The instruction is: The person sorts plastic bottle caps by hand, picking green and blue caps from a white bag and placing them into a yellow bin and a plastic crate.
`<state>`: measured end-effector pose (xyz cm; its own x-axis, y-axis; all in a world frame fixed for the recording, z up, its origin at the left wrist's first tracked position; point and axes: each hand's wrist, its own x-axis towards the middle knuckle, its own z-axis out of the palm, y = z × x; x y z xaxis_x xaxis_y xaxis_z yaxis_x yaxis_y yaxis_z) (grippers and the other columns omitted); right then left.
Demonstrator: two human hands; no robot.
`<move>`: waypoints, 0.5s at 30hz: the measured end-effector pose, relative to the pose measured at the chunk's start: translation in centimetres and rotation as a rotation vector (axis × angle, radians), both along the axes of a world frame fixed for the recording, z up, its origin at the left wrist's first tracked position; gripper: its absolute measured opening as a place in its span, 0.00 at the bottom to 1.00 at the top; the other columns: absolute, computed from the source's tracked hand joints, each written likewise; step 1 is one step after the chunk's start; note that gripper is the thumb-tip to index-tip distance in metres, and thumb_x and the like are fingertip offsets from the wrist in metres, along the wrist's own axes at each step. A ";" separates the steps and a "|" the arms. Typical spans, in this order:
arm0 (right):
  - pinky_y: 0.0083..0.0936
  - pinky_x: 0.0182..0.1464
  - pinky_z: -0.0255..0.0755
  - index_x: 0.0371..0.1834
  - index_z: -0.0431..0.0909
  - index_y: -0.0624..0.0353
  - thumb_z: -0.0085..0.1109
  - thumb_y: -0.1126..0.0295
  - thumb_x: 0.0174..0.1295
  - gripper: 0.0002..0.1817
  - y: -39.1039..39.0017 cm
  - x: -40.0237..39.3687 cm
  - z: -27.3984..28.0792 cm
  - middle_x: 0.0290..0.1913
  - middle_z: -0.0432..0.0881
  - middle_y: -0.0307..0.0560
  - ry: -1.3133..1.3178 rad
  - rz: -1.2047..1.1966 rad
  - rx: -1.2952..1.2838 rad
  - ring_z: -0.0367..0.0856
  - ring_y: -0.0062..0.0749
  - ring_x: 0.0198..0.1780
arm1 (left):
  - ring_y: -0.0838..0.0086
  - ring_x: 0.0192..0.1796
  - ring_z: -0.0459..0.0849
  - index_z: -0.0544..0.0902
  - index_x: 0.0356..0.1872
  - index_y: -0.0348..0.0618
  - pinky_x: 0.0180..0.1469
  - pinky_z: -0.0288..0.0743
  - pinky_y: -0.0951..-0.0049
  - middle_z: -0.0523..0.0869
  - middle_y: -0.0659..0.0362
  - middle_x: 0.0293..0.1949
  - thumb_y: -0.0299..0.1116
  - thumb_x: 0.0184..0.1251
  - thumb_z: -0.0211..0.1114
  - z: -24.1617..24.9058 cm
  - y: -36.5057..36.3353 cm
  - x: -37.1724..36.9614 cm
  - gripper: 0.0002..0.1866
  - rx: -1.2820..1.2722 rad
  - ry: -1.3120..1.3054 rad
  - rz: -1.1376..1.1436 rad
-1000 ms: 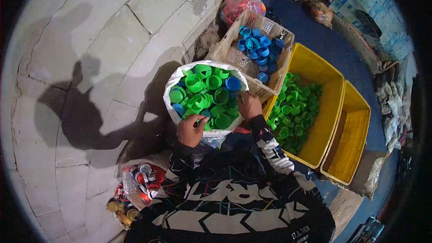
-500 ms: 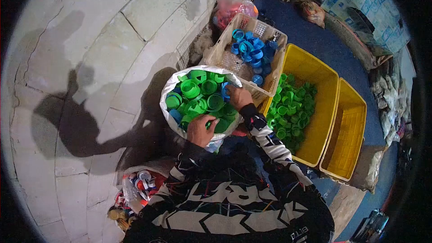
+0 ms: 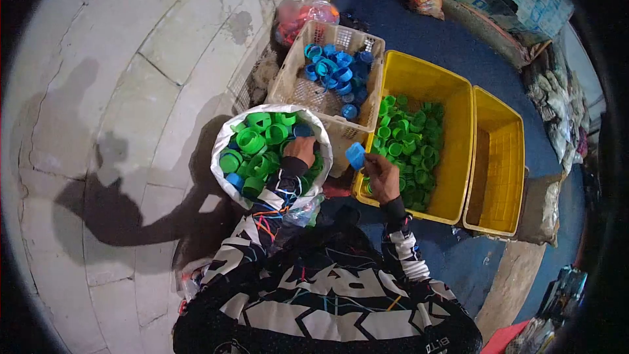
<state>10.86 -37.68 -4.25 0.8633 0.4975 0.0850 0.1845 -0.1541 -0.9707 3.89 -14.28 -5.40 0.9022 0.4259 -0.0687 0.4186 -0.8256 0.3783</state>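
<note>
A white sack [image 3: 224,139] stands in front of me, filled with green plastic caps [image 3: 249,140] and some blue ones. My left hand [image 3: 300,151] reaches into it, its fingers bent and closed at a dark blue cap [image 3: 303,130]; the fingertips are partly hidden. Out to the right, my right hand [image 3: 384,178] pinches a lighter blue plastic cap [image 3: 355,155] between thumb and fingers. That cap is in the air between the sack and the yellow crate.
Behind the sack, a pale perforated crate [image 3: 287,82] holds blue caps [image 3: 335,69]. At right, a yellow crate [image 3: 462,131] contains green caps [image 3: 413,144], with another yellow crate [image 3: 508,157] beside it. A pinkish-red bag [image 3: 304,19] sits at the back; a block wall [image 3: 157,59] bounds the left.
My right hand has come out of the sack and moved right with a blue cap. My left hand has shifted across to the sack's right side. The view has shifted.
</note>
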 end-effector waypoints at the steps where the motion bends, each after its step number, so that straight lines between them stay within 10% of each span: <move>1: 0.28 0.35 0.76 0.45 0.79 0.68 0.60 0.74 0.61 0.11 -0.5 -0.7 0.3 0.31 0.84 0.53 0.050 -0.010 -0.009 0.85 0.32 0.32 | 0.47 0.40 0.83 0.83 0.37 0.45 0.43 0.77 0.50 0.84 0.44 0.37 0.28 0.56 0.59 -1.7 0.6 0.3 0.09 0.009 -0.041 -0.018; 5: 0.22 0.36 0.75 0.45 0.80 0.67 0.64 0.70 0.61 0.13 -1.7 -1.7 -2.7 0.31 0.85 0.46 -0.016 -0.001 -0.166 0.83 0.24 0.32 | 0.48 0.40 0.83 0.84 0.38 0.45 0.41 0.76 0.53 0.85 0.47 0.36 0.29 0.52 0.69 -3.5 0.7 -1.0 0.11 -0.019 -0.144 0.012; 15: 0.31 0.42 0.77 0.43 0.82 0.62 0.66 0.73 0.56 0.11 1.9 -3.4 -0.7 0.38 0.84 0.53 -0.046 0.011 -0.040 0.85 0.42 0.38 | 0.52 0.34 0.83 0.82 0.36 0.42 0.35 0.74 0.57 0.85 0.48 0.31 0.34 0.54 0.71 4.5 -0.7 -6.5 0.12 -0.232 -0.398 0.005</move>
<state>7.47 -35.82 -4.94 0.8535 0.5105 0.1045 0.2306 -0.1902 -0.9543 -2.58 -15.02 -0.91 0.8758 0.4444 0.1886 0.2068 -0.6985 0.6851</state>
